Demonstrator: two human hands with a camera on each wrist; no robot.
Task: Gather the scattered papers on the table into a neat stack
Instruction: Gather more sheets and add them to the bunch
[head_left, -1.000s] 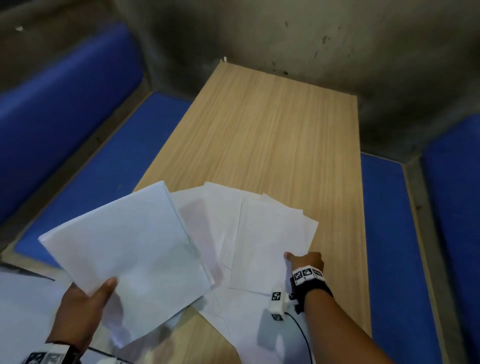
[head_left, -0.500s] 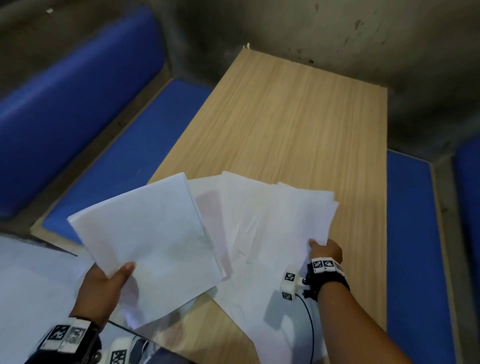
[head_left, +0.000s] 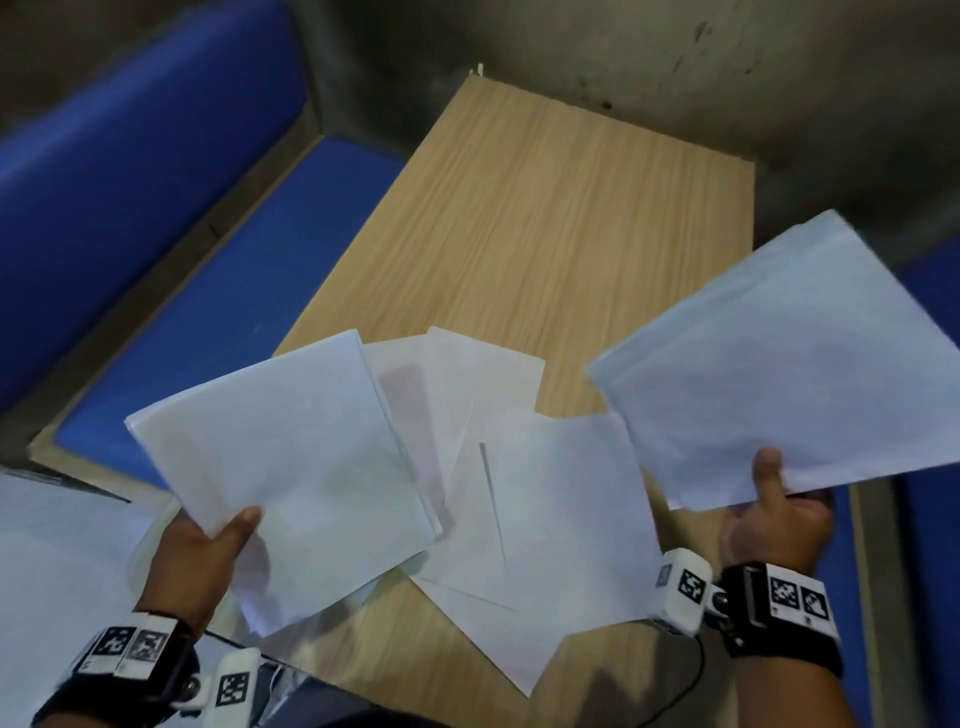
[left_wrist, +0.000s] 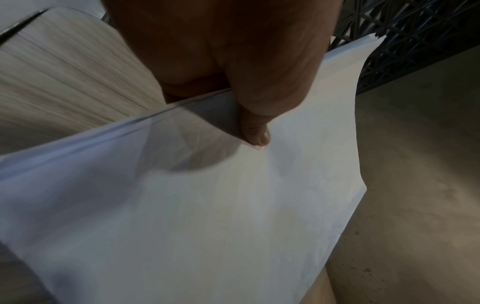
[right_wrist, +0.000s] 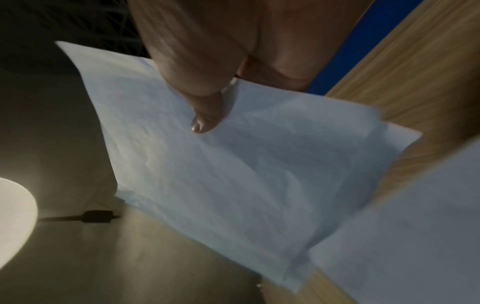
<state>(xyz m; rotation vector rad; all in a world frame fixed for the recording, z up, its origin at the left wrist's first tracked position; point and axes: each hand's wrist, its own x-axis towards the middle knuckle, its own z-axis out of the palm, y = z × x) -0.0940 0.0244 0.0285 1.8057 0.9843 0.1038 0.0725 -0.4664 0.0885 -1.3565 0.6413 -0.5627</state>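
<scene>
Over the table (head_left: 571, 218), hands pinching paper bundles, loose sheets (head_left: 519, 493) between, blue benches (head_left: 218, 291) flanking

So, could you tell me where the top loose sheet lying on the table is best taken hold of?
Pinch the top loose sheet at its near corner, which seems to overhang the table edge; come from the near side, probably with the right hand, thumb on top.

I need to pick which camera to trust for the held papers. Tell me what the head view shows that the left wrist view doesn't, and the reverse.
Only the head view shows the right hand holding a second bundle, loose sheets on the table, and the blue benches. Only the left wrist view shows the thumb close up on the paper, plus a dark lattice. Both show the left hand gripping its stack.
</scene>
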